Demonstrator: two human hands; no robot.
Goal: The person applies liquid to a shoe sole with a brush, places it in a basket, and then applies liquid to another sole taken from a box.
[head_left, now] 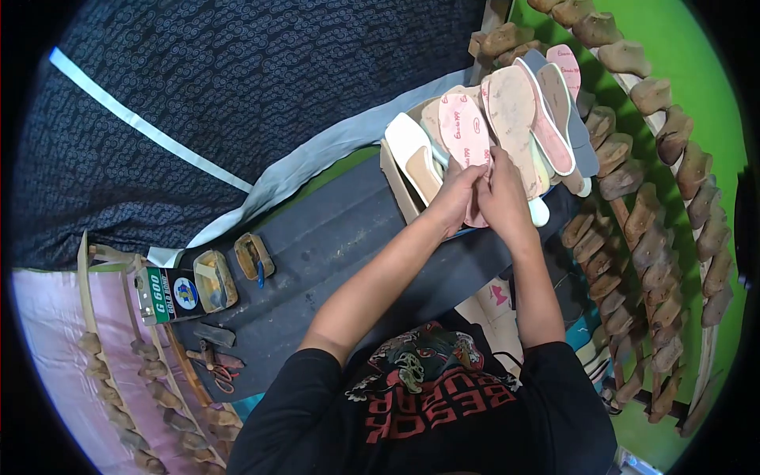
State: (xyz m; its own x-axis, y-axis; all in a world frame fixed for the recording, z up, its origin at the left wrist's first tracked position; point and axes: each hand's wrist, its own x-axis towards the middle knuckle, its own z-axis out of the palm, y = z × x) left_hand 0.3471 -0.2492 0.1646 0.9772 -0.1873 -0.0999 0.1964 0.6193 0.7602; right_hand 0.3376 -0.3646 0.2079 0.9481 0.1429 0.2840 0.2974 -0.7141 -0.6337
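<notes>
Both hands meet over a pile of shoe parts at the table's far right. My left hand [459, 192] is closed round the lower part of a pink printed insole [462, 127], with its thumb on top. Against the right side of the same insole, my right hand [503, 192] is closed too, its fingertips at the edge. A large beige sole piece [511, 107] lies just beyond my right hand. To the left of the insole rests a white shoe [415, 154] in an open box [400, 184]. The palms hide part of the insole's lower end.
The dark table [332, 237] holds a green-labelled can [166, 295], a glue container [215, 283], a small tub [252, 260] with a blue-handled tool, and scissors [224, 378]. Racks of wooden shoe lasts [649, 95] stand at right and lower left. Dark patterned fabric [237, 95] hangs behind.
</notes>
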